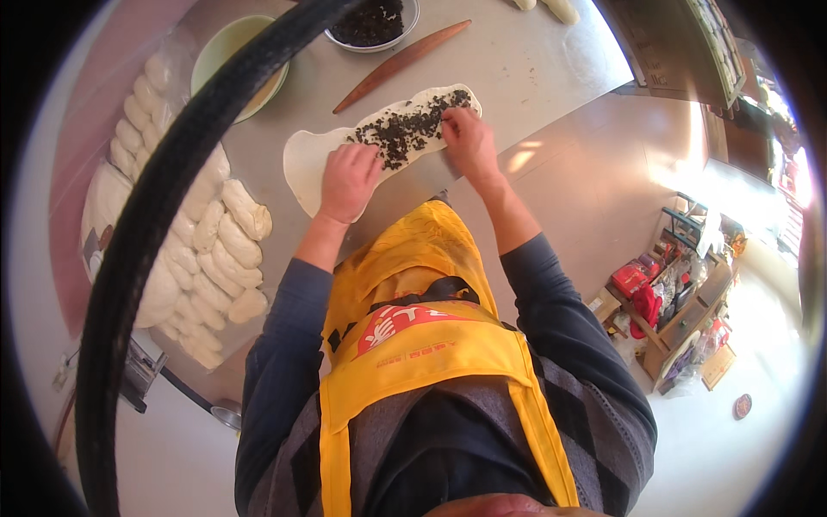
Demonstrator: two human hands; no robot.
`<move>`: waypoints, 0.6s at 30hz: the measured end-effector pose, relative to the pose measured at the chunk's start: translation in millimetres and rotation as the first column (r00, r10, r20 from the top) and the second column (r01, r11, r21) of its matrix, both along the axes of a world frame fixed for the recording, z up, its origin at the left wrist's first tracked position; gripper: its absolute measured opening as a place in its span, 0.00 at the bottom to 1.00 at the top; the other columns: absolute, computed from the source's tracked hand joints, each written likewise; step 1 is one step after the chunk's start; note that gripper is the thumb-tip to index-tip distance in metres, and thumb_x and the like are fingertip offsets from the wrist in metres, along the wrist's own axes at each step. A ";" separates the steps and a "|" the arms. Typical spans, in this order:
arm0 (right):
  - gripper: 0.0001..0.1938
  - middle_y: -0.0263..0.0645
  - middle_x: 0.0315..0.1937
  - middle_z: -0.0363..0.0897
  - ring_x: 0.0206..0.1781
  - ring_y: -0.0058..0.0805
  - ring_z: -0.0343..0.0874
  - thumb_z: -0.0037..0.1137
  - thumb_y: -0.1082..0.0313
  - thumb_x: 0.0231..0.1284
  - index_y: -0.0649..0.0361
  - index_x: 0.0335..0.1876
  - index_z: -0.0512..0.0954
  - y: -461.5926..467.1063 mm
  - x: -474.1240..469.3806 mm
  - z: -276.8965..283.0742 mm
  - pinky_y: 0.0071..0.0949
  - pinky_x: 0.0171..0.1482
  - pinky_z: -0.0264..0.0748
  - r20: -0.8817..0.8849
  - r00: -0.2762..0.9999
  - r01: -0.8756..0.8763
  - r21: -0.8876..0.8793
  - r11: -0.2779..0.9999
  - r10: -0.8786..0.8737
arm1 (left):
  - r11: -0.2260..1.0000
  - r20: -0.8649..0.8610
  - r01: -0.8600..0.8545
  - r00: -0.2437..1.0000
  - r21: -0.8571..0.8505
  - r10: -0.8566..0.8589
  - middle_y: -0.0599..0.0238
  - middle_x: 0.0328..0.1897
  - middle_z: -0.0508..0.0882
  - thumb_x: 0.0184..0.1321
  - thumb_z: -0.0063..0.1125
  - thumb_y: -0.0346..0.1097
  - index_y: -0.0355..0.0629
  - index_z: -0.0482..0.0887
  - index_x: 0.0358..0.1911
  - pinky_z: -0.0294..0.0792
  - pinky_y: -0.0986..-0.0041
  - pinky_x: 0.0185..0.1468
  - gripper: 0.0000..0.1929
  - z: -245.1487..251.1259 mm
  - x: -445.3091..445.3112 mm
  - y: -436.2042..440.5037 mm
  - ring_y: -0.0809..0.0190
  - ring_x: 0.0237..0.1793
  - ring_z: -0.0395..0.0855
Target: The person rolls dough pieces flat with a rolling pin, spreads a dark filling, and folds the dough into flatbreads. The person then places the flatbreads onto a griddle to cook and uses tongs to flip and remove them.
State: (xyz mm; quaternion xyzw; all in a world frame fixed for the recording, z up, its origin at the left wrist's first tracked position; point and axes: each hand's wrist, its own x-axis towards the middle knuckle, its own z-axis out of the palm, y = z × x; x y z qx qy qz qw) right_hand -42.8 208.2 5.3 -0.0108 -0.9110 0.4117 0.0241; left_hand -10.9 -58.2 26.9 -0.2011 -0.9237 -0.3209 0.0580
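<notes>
A long, flat sheet of dough [310, 161] lies slantwise on the metal table, with a band of dark chopped filling [400, 136] along its middle and right part. My left hand [352, 178] rests over the dough at the filling's left end, fingers bent downward. At the right end my right hand [470, 142] has its fingers curled at the filling's near edge. Both hands' fingertips are partly hidden, so whether they pinch anything is unclear. Beyond the dough lies a tapered wooden rolling pin [400, 68]. A metal bowl of dark filling [371, 26] stands behind it.
Many rolled dough pieces [223, 252] lie at left, some under clear plastic. A pale green bowl [219, 48] stands behind them, partly covered by a black band crossing the view. More dough [562, 10] lies at the far edge. A cluttered wooden shelf [678, 316] stands at right.
</notes>
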 end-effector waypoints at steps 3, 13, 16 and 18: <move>0.12 0.46 0.42 0.83 0.42 0.52 0.86 0.62 0.68 0.68 0.56 0.54 0.80 -33.5 4.8 9.6 0.47 0.43 0.83 0.004 0.993 -0.116 0.089 0.989 0.116 | 0.998 -0.052 0.030 0.998 -0.049 -0.033 0.60 0.46 0.85 0.59 0.72 0.35 0.41 0.86 0.50 0.73 0.58 0.53 0.16 3.9 -11.3 32.5 0.47 0.49 0.82; 0.10 0.41 0.37 0.78 0.40 0.47 0.87 0.61 0.72 0.60 0.55 0.45 0.77 -70.1 10.1 8.7 0.43 0.37 0.84 -0.036 0.948 -0.306 0.176 0.936 0.317 | 0.984 -0.098 -0.155 0.984 -0.086 0.146 0.63 0.44 0.83 0.60 0.69 0.34 0.43 0.87 0.50 0.71 0.58 0.50 0.15 -10.4 -2.2 14.2 0.51 0.46 0.80; 0.09 0.41 0.37 0.78 0.41 0.47 0.86 0.62 0.73 0.60 0.56 0.44 0.78 -55.9 22.0 11.5 0.43 0.39 0.84 -0.027 0.954 -0.289 0.158 0.944 0.297 | 1.000 -0.104 -0.022 0.994 -0.014 0.021 0.64 0.43 0.83 0.61 0.68 0.32 0.44 0.87 0.50 0.71 0.58 0.50 0.13 -2.9 1.3 23.8 0.52 0.46 0.81; 0.08 0.42 0.38 0.79 0.43 0.48 0.85 0.63 0.73 0.61 0.57 0.44 0.79 -47.5 20.9 10.4 0.43 0.40 0.83 -0.011 0.952 -0.305 0.106 0.947 0.307 | 0.997 -0.035 0.022 0.999 -0.069 -0.024 0.64 0.43 0.84 0.61 0.68 0.31 0.44 0.87 0.49 0.72 0.59 0.50 0.12 -4.1 1.3 29.5 0.53 0.45 0.81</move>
